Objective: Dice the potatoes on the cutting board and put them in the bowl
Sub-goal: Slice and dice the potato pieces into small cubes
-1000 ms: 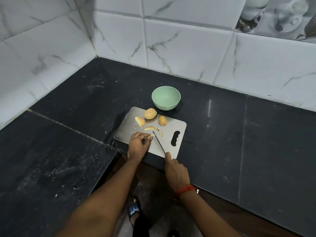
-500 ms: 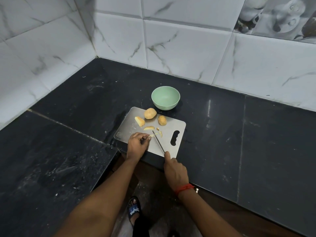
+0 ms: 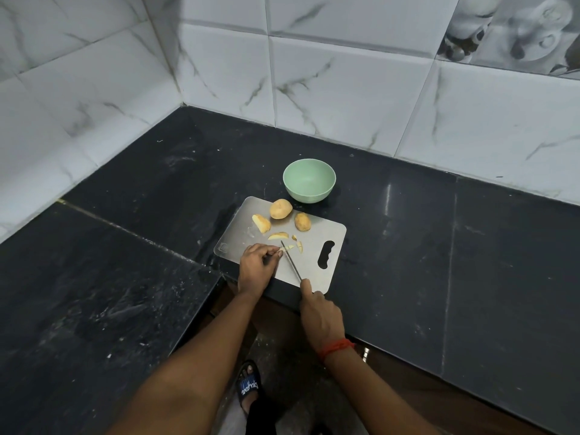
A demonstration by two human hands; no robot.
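**On the cutting board: dicing under way, bowl empty**

On the steel cutting board [image 3: 329,233], the left hand [image 3: 255,268] pinches a small potato strip [image 3: 288,248] at its near end, fingertips tucked. The right hand [image 3: 320,318] is wrapped round the knife [image 3: 291,262] handle, blade tip at the strip. Cut bits [image 3: 299,246] lie just right of the blade. A round potato [image 3: 281,209], a smaller potato [image 3: 303,221], a half [image 3: 261,223] and a slice [image 3: 278,236] sit farther back. The green bowl [image 3: 309,196] beyond the board holds nothing.

Judgement: flesh firm, light; wet cut faces likely to slide on metal. Lay the flat face down, hold from above, fingers clear of the edge.

Bare forearms, a red thread wristband [image 3: 336,347], a black-and-blue sandal [image 3: 249,386].
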